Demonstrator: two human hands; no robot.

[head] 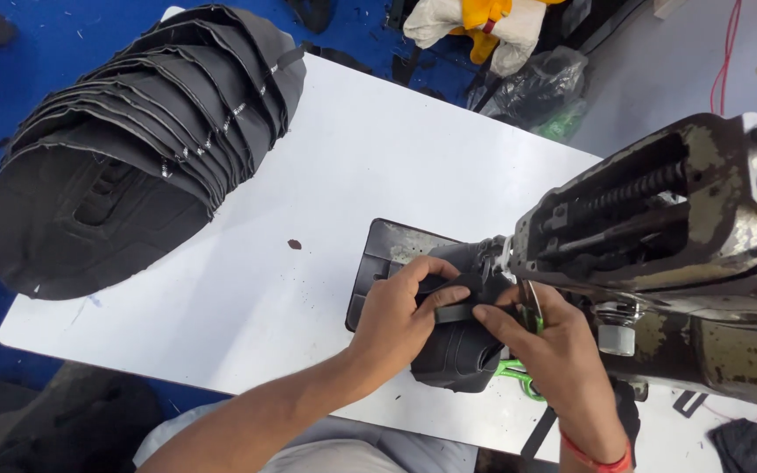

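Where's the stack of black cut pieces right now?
In the head view, the stack of black pieces lies at the far left end of the white table, well apart from both hands at the sewing machine.

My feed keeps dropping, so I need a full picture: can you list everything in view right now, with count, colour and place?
white table: one, white, centre.
stack of black cut pieces: one stack, count of pieces unclear, black, table's far left, overhanging the edge.
sewing machine: one, worn grey metal, right.
dark metal plate: one, dark, under the machine's head.
black piece: one, black, at the machine's needle area, between both hands.
green-handled snips: one, green, beside the right hand.
small dark scrap: one, table centre.
white and yellow cloth: one bundle, top edge.
plastic bag: one, clear over dark and green, beyond the table.
blue floor: top left.
left hand: fingers on the black piece.
right hand: red wristband, fingers on the black piece.
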